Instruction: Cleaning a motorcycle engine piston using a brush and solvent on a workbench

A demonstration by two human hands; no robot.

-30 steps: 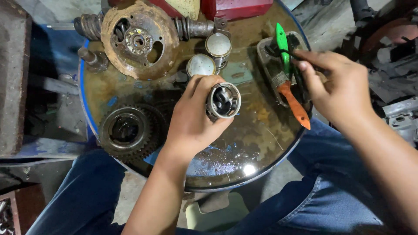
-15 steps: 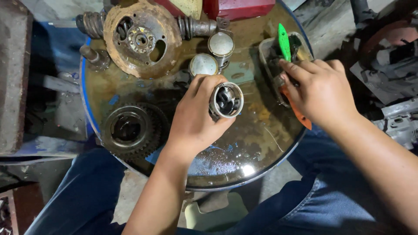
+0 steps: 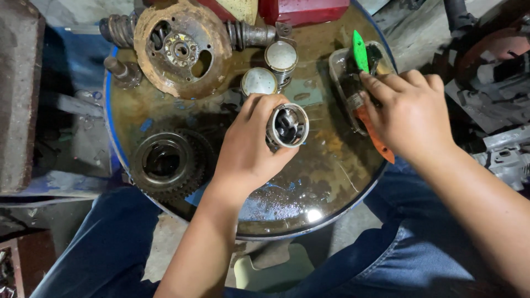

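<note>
My left hand [image 3: 248, 149] grips a hollow metal piston [image 3: 287, 126], its open end turned up toward me, above the oily top of a blue drum [image 3: 309, 187]. My right hand [image 3: 411, 113] rests over a small clear tray [image 3: 338, 66] at the drum's right edge, fingers around an orange-handled brush [image 3: 375, 135] whose head lies in the tray. A green-handled tool [image 3: 360, 51] also sticks out of the tray. Two more pistons [image 3: 259, 81] [image 3: 281, 56] stand upright just beyond my left hand.
A rusty round plate with a hub [image 3: 182, 48] and a coiled spring shaft [image 3: 248, 34] lie at the drum's far side. A toothed gear [image 3: 165, 163] sits at the left. A small shaft [image 3: 118, 69] stands far left. My knees in blue jeans flank the drum.
My right hand has moved from the brush's handle up toward the tray and turned over it. My left hand keeps the piston in nearly the same place.
</note>
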